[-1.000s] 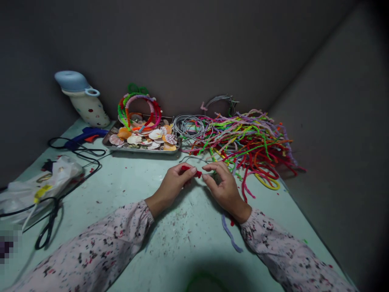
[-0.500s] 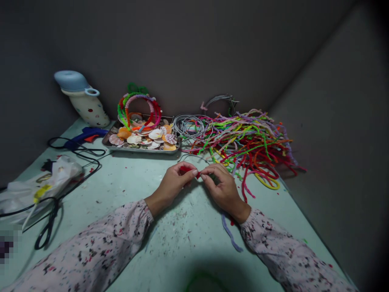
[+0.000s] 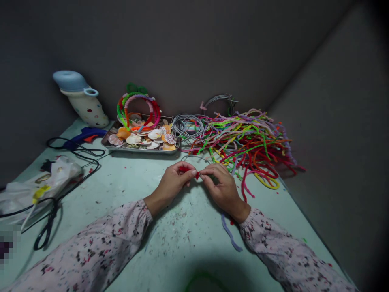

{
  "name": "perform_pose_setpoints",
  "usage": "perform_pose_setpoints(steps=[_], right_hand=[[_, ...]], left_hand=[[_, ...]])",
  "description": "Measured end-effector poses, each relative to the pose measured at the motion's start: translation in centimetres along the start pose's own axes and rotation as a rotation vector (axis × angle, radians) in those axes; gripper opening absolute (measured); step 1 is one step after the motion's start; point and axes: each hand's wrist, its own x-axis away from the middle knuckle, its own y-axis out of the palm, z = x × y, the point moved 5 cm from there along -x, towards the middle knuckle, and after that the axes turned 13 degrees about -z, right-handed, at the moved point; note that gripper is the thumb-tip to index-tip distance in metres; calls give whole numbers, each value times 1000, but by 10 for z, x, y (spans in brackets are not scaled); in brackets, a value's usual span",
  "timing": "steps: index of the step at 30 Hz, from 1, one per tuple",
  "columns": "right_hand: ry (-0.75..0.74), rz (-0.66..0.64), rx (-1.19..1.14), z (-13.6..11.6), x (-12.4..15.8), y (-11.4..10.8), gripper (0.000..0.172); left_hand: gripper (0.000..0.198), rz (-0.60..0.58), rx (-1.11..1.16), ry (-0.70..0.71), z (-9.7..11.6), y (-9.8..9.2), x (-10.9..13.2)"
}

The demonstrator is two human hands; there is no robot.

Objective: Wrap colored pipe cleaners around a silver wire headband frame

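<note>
Both hands meet at the middle of the pale green table (image 3: 127, 182). My left hand (image 3: 173, 184) is closed, pinching a red fuzzy pipe cleaner (image 3: 184, 168) between thumb and fingers. My right hand (image 3: 223, 188) is closed too, its fingertips pinching the same red piece at its right end (image 3: 197, 175). A thin grey wire hoop (image 3: 194, 158) arches just behind the fingers; whether the red piece wraps it is hard to tell. A lilac pipe cleaner (image 3: 229, 235) lies under my right wrist.
A big heap of coloured pipe cleaners (image 3: 246, 142) fills the back right. A metal tray of seashells (image 3: 142, 140) with wrapped hoops (image 3: 138, 107) stands behind. A blue glue gun (image 3: 83, 136), black cord, scissors (image 3: 45, 231), a plastic bag (image 3: 36, 186) and a spotted jug (image 3: 82, 99) occupy the left.
My right hand's fingers have closed in towards my left hand, so less of the red piece shows between them. The rest stays put.
</note>
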Motion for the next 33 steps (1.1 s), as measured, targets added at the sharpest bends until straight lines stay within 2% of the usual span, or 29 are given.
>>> perform_pose_setpoints(steps=[9, 17, 23, 33], right_hand=[[4, 19, 27, -2, 0, -2, 13], [-61, 8, 73, -3, 0, 0, 26], [-56, 19, 73, 0, 1, 0, 15], [-47, 19, 50, 0, 1, -1, 9]], left_hand=[[18, -38, 138, -3, -8, 0, -1], [18, -48, 107, -26, -7, 2, 0], [20, -22, 46, -31, -1, 4, 2], [21, -19, 52, -12, -2, 4, 1]])
